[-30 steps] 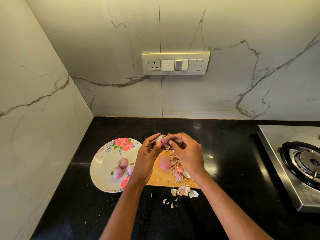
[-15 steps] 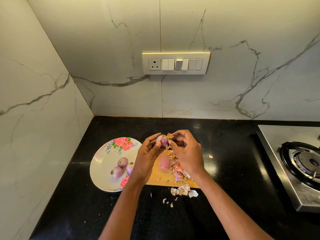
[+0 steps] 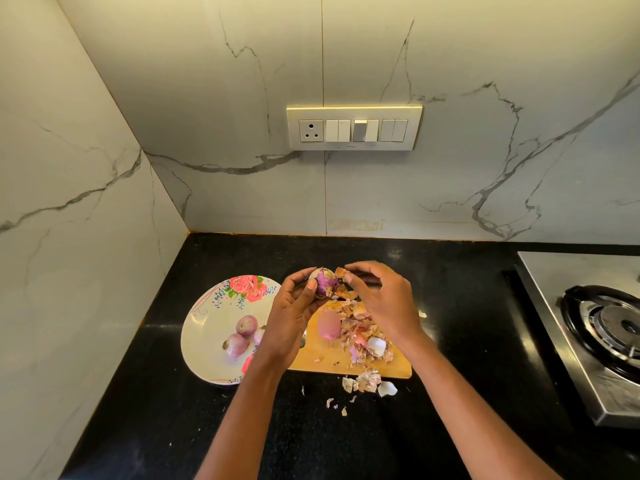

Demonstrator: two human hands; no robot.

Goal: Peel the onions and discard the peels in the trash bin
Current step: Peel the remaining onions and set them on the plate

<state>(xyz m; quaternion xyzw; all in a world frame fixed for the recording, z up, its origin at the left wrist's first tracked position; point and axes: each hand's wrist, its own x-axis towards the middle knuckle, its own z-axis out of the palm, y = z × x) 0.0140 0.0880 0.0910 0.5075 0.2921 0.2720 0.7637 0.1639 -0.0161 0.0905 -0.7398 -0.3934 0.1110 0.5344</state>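
My left hand (image 3: 292, 317) grips a small purple onion (image 3: 325, 281) above the wooden cutting board (image 3: 322, 362). My right hand (image 3: 384, 299) pinches a strip of dry peel (image 3: 341, 273) just to the right of that onion, pulled clear of it. A peeled pink onion (image 3: 329, 323) lies on the board beside a heap of peels (image 3: 363, 337). Three unpeeled onions (image 3: 242, 336) sit on the floral plate (image 3: 207, 327) at the left. More peel scraps (image 3: 367, 382) lie on the black counter in front of the board. No trash bin is in view.
A steel gas stove (image 3: 595, 330) stands at the right edge of the black counter (image 3: 460, 306). Marble walls close the back and left, with a switch panel (image 3: 353, 128) on the back wall.
My right hand has pulled away to the right from the onion with a piece of peel in its fingers. More purple flesh shows on the held onion.
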